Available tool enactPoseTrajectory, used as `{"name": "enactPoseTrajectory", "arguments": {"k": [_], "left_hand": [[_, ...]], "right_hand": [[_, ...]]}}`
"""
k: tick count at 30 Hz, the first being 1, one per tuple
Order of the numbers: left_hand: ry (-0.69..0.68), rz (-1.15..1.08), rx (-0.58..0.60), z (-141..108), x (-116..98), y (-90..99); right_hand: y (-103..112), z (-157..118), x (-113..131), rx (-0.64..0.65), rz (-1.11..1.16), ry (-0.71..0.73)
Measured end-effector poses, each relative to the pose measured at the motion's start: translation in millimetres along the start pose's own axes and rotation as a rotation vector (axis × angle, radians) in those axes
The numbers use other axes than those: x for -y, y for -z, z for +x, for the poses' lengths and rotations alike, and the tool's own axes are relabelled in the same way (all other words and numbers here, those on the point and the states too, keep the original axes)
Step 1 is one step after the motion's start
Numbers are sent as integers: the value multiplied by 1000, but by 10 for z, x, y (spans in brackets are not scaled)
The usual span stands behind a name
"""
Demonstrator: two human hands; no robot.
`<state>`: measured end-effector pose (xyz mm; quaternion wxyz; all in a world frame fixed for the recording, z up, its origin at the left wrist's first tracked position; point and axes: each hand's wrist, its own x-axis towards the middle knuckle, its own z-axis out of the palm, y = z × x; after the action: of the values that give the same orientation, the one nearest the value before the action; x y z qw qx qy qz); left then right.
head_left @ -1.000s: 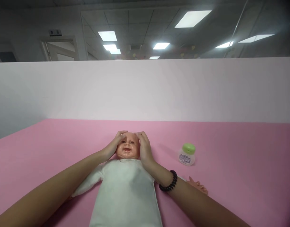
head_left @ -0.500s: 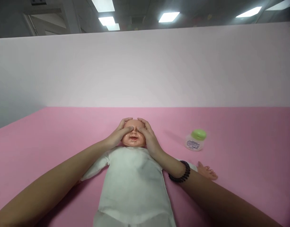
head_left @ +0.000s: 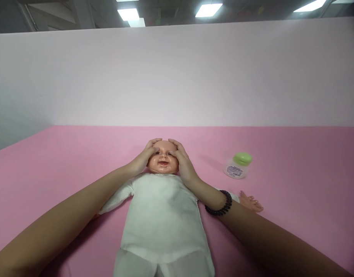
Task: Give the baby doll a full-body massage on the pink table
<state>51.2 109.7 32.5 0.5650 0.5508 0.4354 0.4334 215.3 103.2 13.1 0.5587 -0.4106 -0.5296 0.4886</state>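
Observation:
A baby doll (head_left: 165,215) in a white cloth suit lies on its back on the pink surface, its head at the far end. My left hand (head_left: 143,157) is wrapped round one side of the doll's head, thumb beside its eye and fingers over the top. On the other side my right hand (head_left: 185,161) cups the head likewise, its thumb at the outer corner of the other eye. A black beaded bracelet (head_left: 221,204) circles my right wrist. The doll's eyes and mouth show between my thumbs.
Right of the doll stands a small clear bottle (head_left: 237,166) with a green lid. The doll's bare hand (head_left: 251,202) sticks out past my right forearm. Behind the pink surface (head_left: 295,161) rises a white panel (head_left: 177,77).
Both thumbs have slid outward from beside the nose to the outer sides of the doll's eyes, uncovering them. The view has tilted slightly down.

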Motion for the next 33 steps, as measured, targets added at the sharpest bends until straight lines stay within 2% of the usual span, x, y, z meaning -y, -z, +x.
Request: {"name": "enactPoseTrajectory", "arguments": {"k": [4,10,16,20,26,33], "left_hand": [[1,-4,-16,0,-17,-9],[18,-85,78,-38,8,21],[13,-104,94,-65,3,30],[33,-102,77,-51,-11,13],[33,-47,-15,-27,-18,-9],[10,-74,25,-15,23,17]], "right_hand": [[-1,3,-1,-7,8,5],[-13,-44,40,-10,74,-17],[-15,-65,59,0,56,-13],[-16,-46,61,-3,48,-17],[-21,-40,59,-34,109,-45],[-22,-48,60,-21,154,-46]]}}
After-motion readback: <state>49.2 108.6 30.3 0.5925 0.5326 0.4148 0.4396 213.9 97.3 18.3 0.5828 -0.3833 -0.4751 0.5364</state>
